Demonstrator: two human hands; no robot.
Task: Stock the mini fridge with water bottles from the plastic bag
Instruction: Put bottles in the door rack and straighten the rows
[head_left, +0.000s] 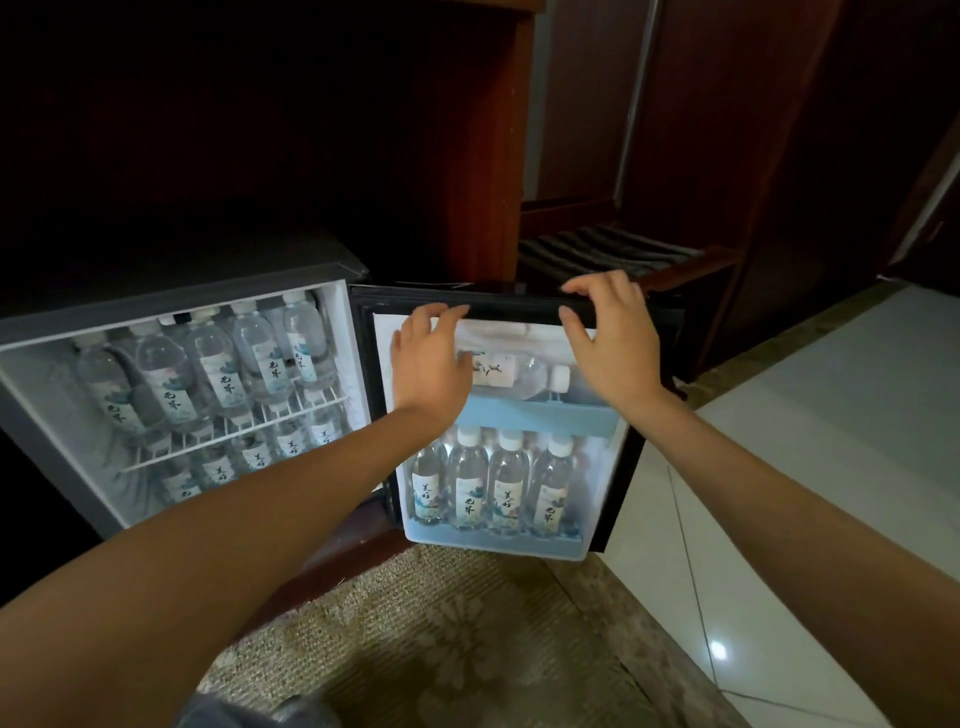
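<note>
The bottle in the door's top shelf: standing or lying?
Lying on its side: the bottle stretches across the shelf, white cap pointing right.

1. Water bottles (506, 483): clear glossy plastic, paper-looking labels.
2. Door shelf (540, 415): smooth pale-blue plastic.
3. Wire rack (234, 434): white coated metal.
4. Floor tiles (779, 519), four o'clock: glossy.
5. Carpet (441, 649), six o'clock: rough, woven.

Dark wooden cabinetry (483, 130) stands over patterned carpet (467, 649), beside glossy pale floor tiles (779, 571) reflecting light.
</note>
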